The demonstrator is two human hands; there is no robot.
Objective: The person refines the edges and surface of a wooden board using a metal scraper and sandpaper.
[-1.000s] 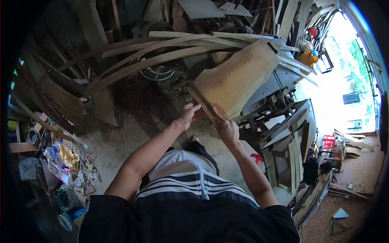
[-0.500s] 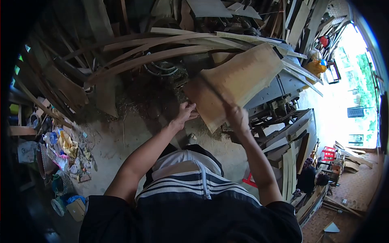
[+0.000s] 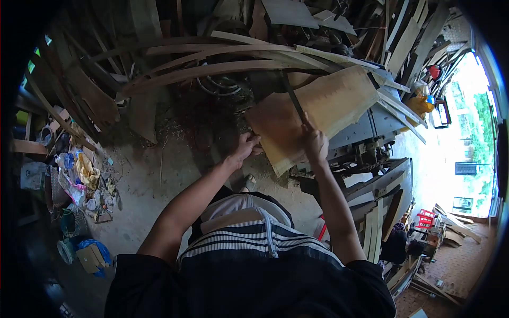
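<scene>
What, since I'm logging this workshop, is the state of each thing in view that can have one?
Right hand: closed around the dark tool's near end.
Dark tool: gripped, slanted over the board; exact type unclear.
Left hand: fingers partly curled by the board's edge; contact unclear.
Wooden board: uneven-edged, overlapping the grey surface.
Curved wooden strips: bowed, unheld.
Yellow plastic: crumpled.
Doorway: open, bright.

Black top (image 3: 249,289), white-striped ribbed band (image 3: 225,239)

A broad wooden board (image 3: 339,98) lies on a grey table (image 3: 356,132).
</scene>
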